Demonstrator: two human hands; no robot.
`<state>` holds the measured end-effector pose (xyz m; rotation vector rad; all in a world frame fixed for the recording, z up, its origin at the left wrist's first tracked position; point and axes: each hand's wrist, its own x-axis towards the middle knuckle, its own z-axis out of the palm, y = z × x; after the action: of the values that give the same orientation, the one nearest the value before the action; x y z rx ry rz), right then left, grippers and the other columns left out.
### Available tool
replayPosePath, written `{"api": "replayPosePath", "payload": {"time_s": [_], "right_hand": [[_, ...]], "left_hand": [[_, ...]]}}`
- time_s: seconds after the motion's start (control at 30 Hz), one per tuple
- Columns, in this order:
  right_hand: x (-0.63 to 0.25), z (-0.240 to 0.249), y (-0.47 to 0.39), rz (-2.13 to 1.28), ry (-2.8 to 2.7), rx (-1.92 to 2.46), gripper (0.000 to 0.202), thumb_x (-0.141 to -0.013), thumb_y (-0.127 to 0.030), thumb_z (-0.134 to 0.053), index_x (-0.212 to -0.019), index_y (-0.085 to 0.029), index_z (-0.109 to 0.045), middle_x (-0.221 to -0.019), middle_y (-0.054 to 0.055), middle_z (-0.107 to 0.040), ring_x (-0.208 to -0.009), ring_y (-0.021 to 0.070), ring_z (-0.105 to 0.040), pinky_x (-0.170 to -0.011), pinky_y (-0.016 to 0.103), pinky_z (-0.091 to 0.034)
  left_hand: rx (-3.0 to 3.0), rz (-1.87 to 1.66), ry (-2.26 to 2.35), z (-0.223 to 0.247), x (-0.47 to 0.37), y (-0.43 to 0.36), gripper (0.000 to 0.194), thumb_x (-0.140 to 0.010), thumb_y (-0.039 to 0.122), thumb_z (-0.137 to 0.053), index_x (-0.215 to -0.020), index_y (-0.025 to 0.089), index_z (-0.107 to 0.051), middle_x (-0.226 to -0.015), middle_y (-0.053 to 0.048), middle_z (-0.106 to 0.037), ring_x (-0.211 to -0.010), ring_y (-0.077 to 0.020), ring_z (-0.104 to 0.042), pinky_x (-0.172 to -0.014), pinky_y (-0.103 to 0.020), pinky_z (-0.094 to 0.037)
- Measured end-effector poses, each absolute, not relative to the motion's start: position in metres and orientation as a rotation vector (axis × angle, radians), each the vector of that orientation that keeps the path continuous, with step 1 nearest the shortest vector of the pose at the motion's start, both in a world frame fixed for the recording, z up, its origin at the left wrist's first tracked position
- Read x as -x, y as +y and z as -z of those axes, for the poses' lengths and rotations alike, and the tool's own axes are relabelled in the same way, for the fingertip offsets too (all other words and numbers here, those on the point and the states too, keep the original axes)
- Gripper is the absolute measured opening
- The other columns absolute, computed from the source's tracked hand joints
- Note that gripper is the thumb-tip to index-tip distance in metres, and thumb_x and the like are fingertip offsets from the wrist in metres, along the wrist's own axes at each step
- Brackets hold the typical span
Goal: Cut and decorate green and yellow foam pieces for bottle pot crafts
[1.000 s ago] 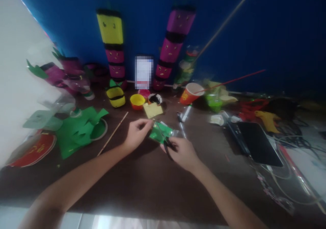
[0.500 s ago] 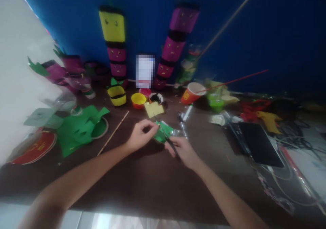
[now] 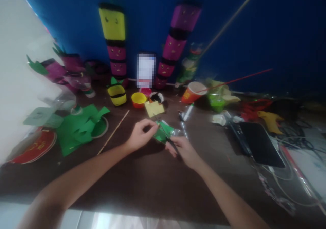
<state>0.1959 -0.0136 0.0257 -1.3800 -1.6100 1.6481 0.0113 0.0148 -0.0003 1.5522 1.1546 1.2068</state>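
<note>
My right hand [image 3: 182,149] is closed around the dark handles of a pair of scissors [image 3: 163,131], whose thin blades point up and left. The blade tips reach past the fingertips of my left hand [image 3: 142,134]. That hand is pinched, thumb against fingers, beside the blades; a tiny pale bit shows at its fingertips, too blurred to name. Under the blades, between both hands, lies a piece of green sheet [image 3: 159,135]. A small clear object [image 3: 176,132] sits at its right edge. Beyond the hands is a cut yellow sheet [image 3: 155,109].
A pen [image 3: 182,123] and a thin stick [image 3: 113,132] flank the hands. Green sheets [image 3: 73,130] lie left, a black tablet [image 3: 261,144] and cables right. Behind stand a yellow cup [image 3: 139,100], a red paper cup [image 3: 193,92], a phone [image 3: 145,70] and two decorated towers [image 3: 112,25].
Both hands hold nearly the same pose. The scissors and my right hand have shifted very slightly; the whole view has moved a little.
</note>
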Motion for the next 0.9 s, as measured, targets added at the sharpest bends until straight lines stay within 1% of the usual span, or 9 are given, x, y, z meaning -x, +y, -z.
{"api": "replayPosePath", "payload": {"time_s": [0.23, 0.43, 0.73, 0.9], "right_hand": [[-0.1949, -0.0273, -0.0142, -1.646, -1.599, 1.392, 0.043, -0.072, -0.055, -0.057, -0.058, -0.015, -0.051, -0.041, -0.006, -0.040, -0.040, 0.0067, -0.036, -0.039, 0.020, -0.023], [-0.1953, -0.0252, -0.0140, -1.654, -1.590, 1.375, 0.045, -0.073, -0.057, -0.056, -0.057, -0.015, -0.049, -0.042, -0.006, -0.039, -0.040, 0.0062, -0.034, -0.039, 0.020, -0.022], [-0.1945, -0.0293, -0.0136, -1.626, -1.621, 1.409, 0.049, -0.070, -0.062, -0.055, -0.055, -0.016, -0.048, -0.042, -0.006, -0.038, -0.040, 0.0065, -0.034, -0.040, 0.021, -0.021], [-0.1951, -0.0300, -0.0133, -1.616, -1.637, 1.415, 0.049, -0.071, -0.061, -0.055, -0.055, -0.016, -0.049, -0.042, -0.006, -0.038, -0.041, 0.0067, -0.035, -0.040, 0.021, -0.022]], "left_hand": [[-1.553, -1.213, 1.154, -0.0005, -0.0119, 0.0146, 0.017, -0.078, 0.028, -0.057, -0.068, 0.015, -0.062, -0.069, -0.002, -0.063, -0.068, -0.0123, -0.057, -0.065, -0.023, -0.045], [-1.543, -1.195, 1.167, -0.0012, -0.0119, 0.0146, 0.018, -0.078, 0.028, -0.057, -0.068, 0.015, -0.063, -0.069, -0.003, -0.063, -0.068, -0.0127, -0.058, -0.065, -0.023, -0.045], [-1.510, -1.198, 1.155, -0.0024, -0.0121, 0.0143, 0.018, -0.077, 0.029, -0.058, -0.067, 0.015, -0.062, -0.068, -0.002, -0.063, -0.067, -0.0128, -0.057, -0.065, -0.024, -0.045], [-1.490, -1.194, 1.154, -0.0022, -0.0117, 0.0141, 0.017, -0.077, 0.028, -0.058, -0.066, 0.015, -0.062, -0.067, -0.002, -0.062, -0.066, -0.0124, -0.056, -0.064, -0.023, -0.044]]}}
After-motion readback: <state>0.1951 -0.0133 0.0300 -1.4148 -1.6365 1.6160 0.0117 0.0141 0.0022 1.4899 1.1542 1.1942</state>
